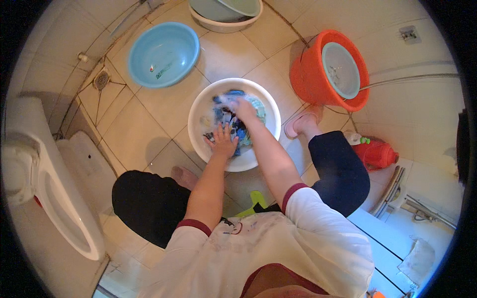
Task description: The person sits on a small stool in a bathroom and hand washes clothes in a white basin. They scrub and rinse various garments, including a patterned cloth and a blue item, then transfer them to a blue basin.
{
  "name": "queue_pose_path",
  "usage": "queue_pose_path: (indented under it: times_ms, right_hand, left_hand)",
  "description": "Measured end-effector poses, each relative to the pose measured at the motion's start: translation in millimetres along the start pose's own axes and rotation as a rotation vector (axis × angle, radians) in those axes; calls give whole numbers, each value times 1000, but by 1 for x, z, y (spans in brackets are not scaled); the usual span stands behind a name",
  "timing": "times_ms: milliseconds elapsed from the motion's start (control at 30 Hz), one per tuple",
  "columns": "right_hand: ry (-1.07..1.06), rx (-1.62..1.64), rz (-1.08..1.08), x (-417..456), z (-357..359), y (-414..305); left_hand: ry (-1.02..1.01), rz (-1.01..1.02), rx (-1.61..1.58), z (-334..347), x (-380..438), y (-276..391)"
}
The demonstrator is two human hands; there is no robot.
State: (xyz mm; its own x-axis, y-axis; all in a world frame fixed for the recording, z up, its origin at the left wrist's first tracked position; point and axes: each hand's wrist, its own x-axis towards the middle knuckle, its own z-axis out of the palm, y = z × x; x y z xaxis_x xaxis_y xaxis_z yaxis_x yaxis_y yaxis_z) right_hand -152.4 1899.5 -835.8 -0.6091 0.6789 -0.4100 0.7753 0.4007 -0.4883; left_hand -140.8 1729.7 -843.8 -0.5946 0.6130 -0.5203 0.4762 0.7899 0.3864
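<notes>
A white plastic basin (193,115) stands on the tiled floor between my feet. Wet, sudsy clothes (238,128) in blue, dark and pale green fill its middle. My left hand (223,143) rests flat on the near part of the fabric, fingers spread. Over the far part of the clothes, my right hand (245,110) is curled, with white foam around its fingers. Blur and foam hide whether those fingers hold anything.
A blue basin (182,35) lies beyond, to the left; more basins (225,26) are stacked at the top. On the right stand an orange bucket (307,74) with a pale basin (341,72) inside, and a red thermos flask (376,154). At left are a white washbasin (93,238) and a floor drain (101,79).
</notes>
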Motion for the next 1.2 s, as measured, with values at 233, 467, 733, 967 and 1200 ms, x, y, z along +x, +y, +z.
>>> queue_pose_path:
  times_ms: [233,467,733,967,1200]
  right_hand:
    - [302,581,-324,-40,-79,-26]
    - [459,94,-416,-34,-57,28]
    - [221,-231,-28,-101,34,47]
    - [-117,-434,51,-48,38,39]
    - [-660,-219,-10,-5,-27,17]
  left_hand:
    - [507,127,-430,-42,-10,-6]
    - [393,284,88,-83,35,4]
    - [327,282,188,6,8,-22]
    - [58,203,319,-14,28,-12]
    - [-264,294,28,-44,103,-43]
